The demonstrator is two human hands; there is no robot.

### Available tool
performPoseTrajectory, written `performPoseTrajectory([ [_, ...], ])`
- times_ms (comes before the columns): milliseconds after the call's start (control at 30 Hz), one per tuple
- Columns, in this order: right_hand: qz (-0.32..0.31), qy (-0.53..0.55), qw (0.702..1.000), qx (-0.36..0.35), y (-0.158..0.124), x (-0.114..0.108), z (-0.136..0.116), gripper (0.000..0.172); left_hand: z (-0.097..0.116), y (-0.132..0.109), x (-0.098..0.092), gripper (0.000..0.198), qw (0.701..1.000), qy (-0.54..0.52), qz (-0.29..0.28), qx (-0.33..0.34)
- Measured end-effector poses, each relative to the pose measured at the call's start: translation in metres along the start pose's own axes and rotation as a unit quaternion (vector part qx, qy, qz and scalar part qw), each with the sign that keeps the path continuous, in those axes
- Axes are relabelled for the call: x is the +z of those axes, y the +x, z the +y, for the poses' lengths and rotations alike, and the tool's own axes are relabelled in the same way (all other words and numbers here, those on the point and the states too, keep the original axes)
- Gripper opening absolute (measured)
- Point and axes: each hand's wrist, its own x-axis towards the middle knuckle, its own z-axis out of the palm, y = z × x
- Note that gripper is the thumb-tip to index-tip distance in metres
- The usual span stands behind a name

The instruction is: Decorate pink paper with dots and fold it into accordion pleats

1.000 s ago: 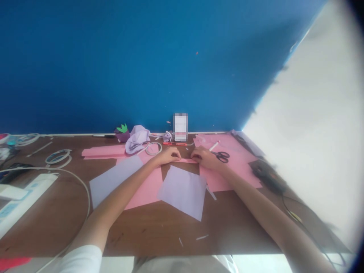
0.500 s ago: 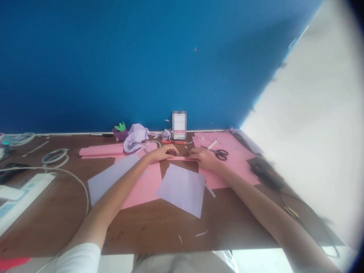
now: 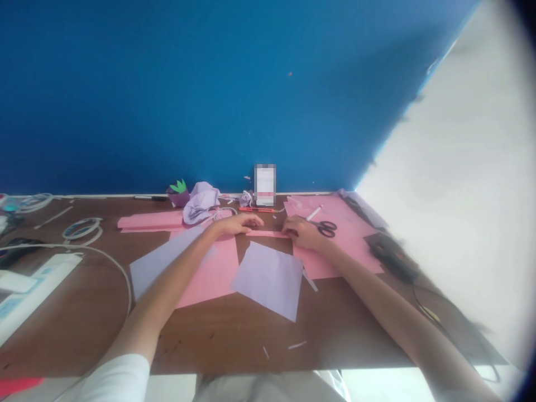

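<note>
Both forearms are stretched from six o'clock across the brown table [image 3: 218, 335], either side of a lilac sheet [image 3: 270, 279]. At the sheet's twelve o'clock a narrow pink strip [image 3: 268, 234] is lain flat. The left hand [image 3: 234, 224] is rested on its nine o'clock end, fingers extended, ungripped. The right hand [image 3: 302, 232] is curled over its three o'clock end, the grip too blurred to tell. Black scissors [image 3: 324, 226] are seen just beyond.

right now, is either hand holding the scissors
No, the scissors lie on the pink sheet beside the right hand, which with the left hand touches a pink strip.
</note>
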Motion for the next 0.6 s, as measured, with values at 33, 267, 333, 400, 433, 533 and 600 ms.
performPoseTrajectory([
  [33,0.003,0.001,1.000,0.004,0.001,0.000,-0.002,0.027,0.001,0.000,0.000,0.044,1.000,0.006,-0.007,0.002],
  [267,0.005,-0.016,0.999,0.029,0.010,0.013,-0.005,0.006,0.021,0.002,0.006,0.047,0.991,0.126,-0.033,0.022],
  [333,0.008,-0.011,0.999,0.035,0.012,0.018,-0.003,0.009,0.030,0.004,0.011,0.044,0.989,0.145,-0.012,0.022],
  [400,0.016,0.007,0.999,0.043,0.013,0.022,-0.001,0.006,0.037,0.006,0.017,0.038,0.987,0.160,0.003,0.020],
  [433,0.017,0.017,0.999,0.046,0.014,0.023,0.000,0.004,0.040,0.007,0.020,0.035,0.984,0.176,0.011,0.016],
  [533,0.004,0.050,0.997,0.053,0.014,0.023,-0.002,0.005,0.046,0.010,0.030,0.034,0.970,0.241,0.039,0.010],
  [600,-0.010,0.062,0.996,0.057,0.014,0.022,-0.006,0.006,0.047,0.011,0.034,0.032,0.960,0.278,0.038,0.021],
])
